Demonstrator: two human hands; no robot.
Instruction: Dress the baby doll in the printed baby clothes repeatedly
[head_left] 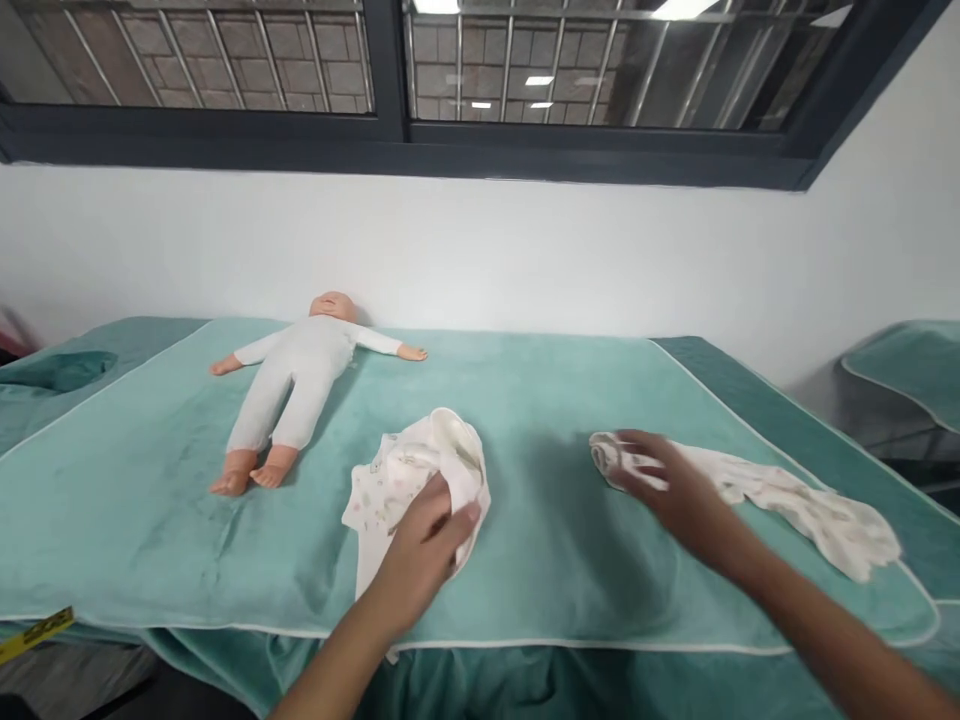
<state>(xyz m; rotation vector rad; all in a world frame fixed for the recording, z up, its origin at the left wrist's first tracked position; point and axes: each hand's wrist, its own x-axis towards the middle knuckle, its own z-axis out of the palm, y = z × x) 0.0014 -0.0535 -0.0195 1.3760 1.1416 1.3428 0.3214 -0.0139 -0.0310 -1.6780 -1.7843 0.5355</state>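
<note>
My left hand [426, 545] is closed on a white baby garment [390, 475] with a small printed pattern. Its folded band stands up in a loop above my fingers, and the rest lies bunched on the green cover. Over the rolled end of a long white cloth piece [795, 495] is my right hand [667, 485], slightly blurred, its fingers apart; whether they touch the roll I cannot tell. To the left, a baby doll [304, 375] in a white long-sleeved suit lies on its back, arms spread and feet bare.
A green padded cover [525, 590] with white piping spreads over the table. Behind it rises a white wall [480, 250] below a dark-framed window [397, 150]. Another green-covered surface [915, 365] shows at the right edge. A yellow strip [37, 635] is at the lower left.
</note>
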